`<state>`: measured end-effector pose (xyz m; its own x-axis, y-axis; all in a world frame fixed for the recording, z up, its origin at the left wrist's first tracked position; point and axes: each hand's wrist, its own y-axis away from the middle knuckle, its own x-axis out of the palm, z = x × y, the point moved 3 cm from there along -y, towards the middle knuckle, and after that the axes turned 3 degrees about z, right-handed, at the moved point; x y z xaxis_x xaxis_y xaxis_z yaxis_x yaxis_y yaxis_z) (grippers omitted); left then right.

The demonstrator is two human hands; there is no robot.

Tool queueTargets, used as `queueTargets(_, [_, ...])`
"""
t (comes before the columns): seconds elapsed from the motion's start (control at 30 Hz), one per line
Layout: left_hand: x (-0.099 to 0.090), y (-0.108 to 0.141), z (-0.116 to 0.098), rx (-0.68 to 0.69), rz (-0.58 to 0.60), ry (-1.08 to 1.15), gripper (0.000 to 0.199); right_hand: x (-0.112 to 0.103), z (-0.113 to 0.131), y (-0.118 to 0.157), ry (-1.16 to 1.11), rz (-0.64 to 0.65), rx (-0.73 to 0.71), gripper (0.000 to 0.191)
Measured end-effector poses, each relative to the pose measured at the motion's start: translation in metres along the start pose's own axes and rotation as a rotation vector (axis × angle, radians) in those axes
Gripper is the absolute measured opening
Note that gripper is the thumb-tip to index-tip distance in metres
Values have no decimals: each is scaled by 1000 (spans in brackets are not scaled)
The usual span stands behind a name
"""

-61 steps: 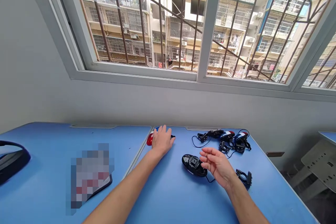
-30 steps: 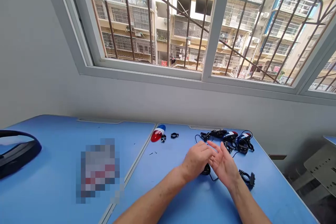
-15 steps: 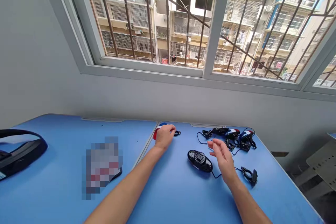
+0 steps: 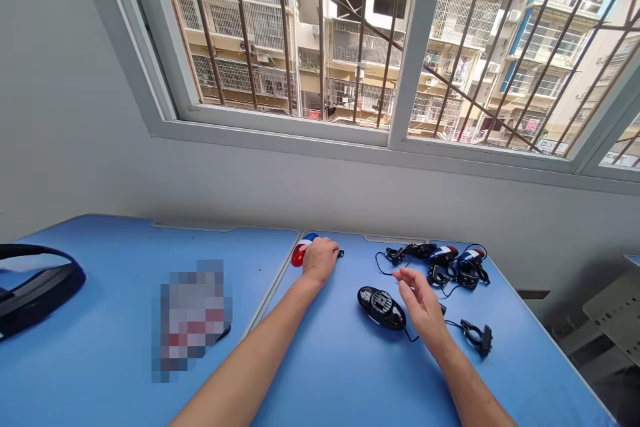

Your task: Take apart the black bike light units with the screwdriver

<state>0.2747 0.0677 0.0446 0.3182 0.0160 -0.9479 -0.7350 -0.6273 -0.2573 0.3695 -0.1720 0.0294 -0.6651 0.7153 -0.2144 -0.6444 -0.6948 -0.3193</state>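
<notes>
My left hand (image 4: pixel 321 260) is at the back of the blue table, its fingers bent down beside a red, white and blue oval device (image 4: pixel 303 250); a small black clip (image 4: pixel 341 253) pokes out to its right. What its fingertips hold, if anything, is hidden. My right hand (image 4: pixel 420 297) hovers with fingers apart and nothing in them, right of a black oval device (image 4: pixel 381 307) lying with its round slotted part up. A cable runs from that device under my right hand, and a black clamp (image 4: pixel 478 337) lies on a cable to the right.
Several cabled devices (image 4: pixel 444 255) with clamps lie in a cluster at the back right. On the left are a blurred-out item (image 4: pixel 193 323) and a black strap-like object (image 4: pixel 45 290). The blue table (image 4: pixel 320 373) meets the wall under a barred window.
My left hand has shifted slightly to the right, and more of the red, white and blue device shows. The fingers of my right hand have moved a little closer together.
</notes>
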Motion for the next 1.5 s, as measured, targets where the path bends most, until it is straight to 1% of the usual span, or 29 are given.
queueTargets(0.1, [1,1,-2,15,14,-34,27,1,2,1,79,21,-42,39])
queueTargets(0.27, [2,1,-3,43,9,-51,28,4,8,4,289,63,-201,41])
queueTargets(0.33, [0,1,-4,58,-3,-43,29,5,10,5,324,65,-230,40])
queueTargets(0.37, [-1,1,-4,67,-12,-37,28,5,10,5,331,64,-232,40])
queueTargets(0.47, [-9,3,-10,120,-47,-1,14,4,9,3,343,49,-219,39])
queueTargets(0.53, [-16,9,-19,195,-66,43,23,3,7,1,344,19,-202,38])
queueTargets(0.57, [-18,13,-26,247,-69,70,25,2,5,0,346,-1,-191,38])
queueTargets(0.63, [-22,27,-41,367,-58,126,20,0,3,-2,363,-46,-178,38])
queueTargets(0.67, [-23,36,-48,427,-44,151,21,-2,2,-2,381,-65,-184,39])
queueTargets(0.7, [-24,45,-55,485,-26,172,27,-3,3,-3,405,-76,-202,39])
queueTargets(0.73, [-24,55,-61,558,7,202,37,-5,4,-3,435,-75,-231,40])
queueTargets(0.77, [-23,64,-68,655,89,267,50,-6,6,-3,469,-64,-270,41])
queueTargets(0.8, [-21,71,-73,711,176,317,59,-6,8,-3,506,-43,-311,42])
queueTargets(0.83, [-20,77,-76,737,245,363,63,-7,10,-3,545,-16,-348,43])
queueTargets(0.87, [-18,81,-78,743,301,404,63,-7,12,-3,583,13,-373,45])
queueTargets(0.9, [-17,83,-78,726,334,432,61,-8,14,-3,622,38,-385,46])
queueTargets(0.97, [-15,84,-77,662,351,459,55,-10,17,-4,697,60,-370,48])
queueTargets(1.03, [-11,84,-73,591,331,445,55,-15,18,-5,773,29,-324,50])
queueTargets(1.1, [-8,84,-68,531,284,410,56,-24,16,-7,852,-35,-258,50])
queueTargets(1.17, [-7,84,-64,475,235,373,56,-34,14,-9,931,-73,-165,45])
queueTargets(1.2, [-7,84,-62,448,219,358,54,-39,13,-10,968,-64,-113,41])
queueTargets(1.3, [-9,84,-60,384,205,338,46,-50,11,-10,1058,26,0,27])
queueTargets(1.4, [-10,84,-60,378,195,365,42,-53,15,-8,1116,51,12,21])
queueTargets(1.5, [-7,85,-60,400,183,419,47,-50,15,-5,1172,66,-2,20])
